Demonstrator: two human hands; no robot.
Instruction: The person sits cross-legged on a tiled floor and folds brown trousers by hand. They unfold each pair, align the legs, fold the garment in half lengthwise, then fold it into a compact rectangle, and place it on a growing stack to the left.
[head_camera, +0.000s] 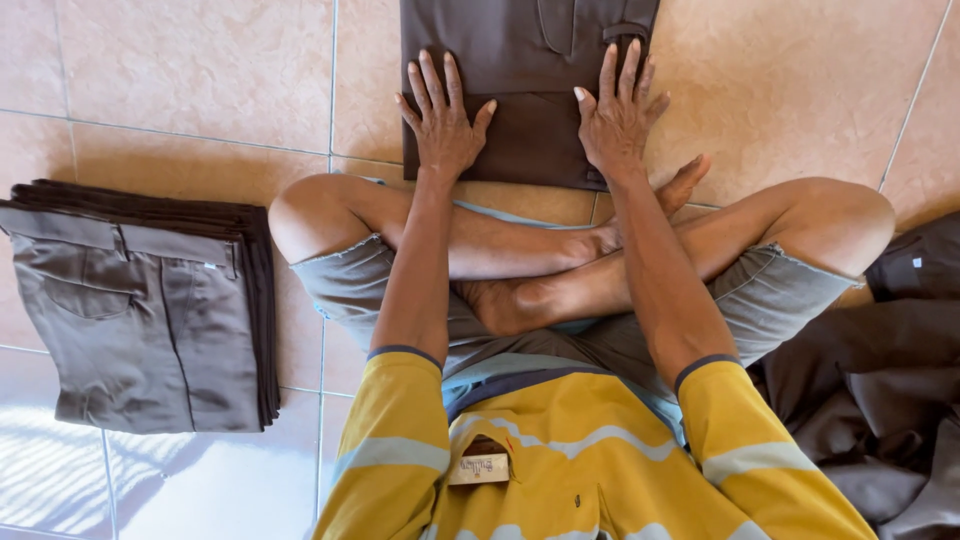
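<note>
Stack of folded brown trousers (150, 310) lying on tiled floor (200, 70) at 9 o'clock, edges squared. Left hand (442, 122) pressing flat, fingers spread, grasping nothing, on folded brown trousers (525, 90) at 12 o'clock, just beyond crossed legs. Right hand (617, 118) pressing likewise beside it, palm down, open. Loose heap of dark garments (880, 400) lying at 4 o'clock.

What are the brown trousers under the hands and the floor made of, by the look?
Folded trousers under left hand and right hand: likely woven cotton or blend twill, matte; no sheen, crisp fold edges, stitched pocket seams. Floor: glazed ceramic tile, probably; mottled beige, grout lines, glossy reflections. Stack of trousers at left looks like the same cloth.
</note>
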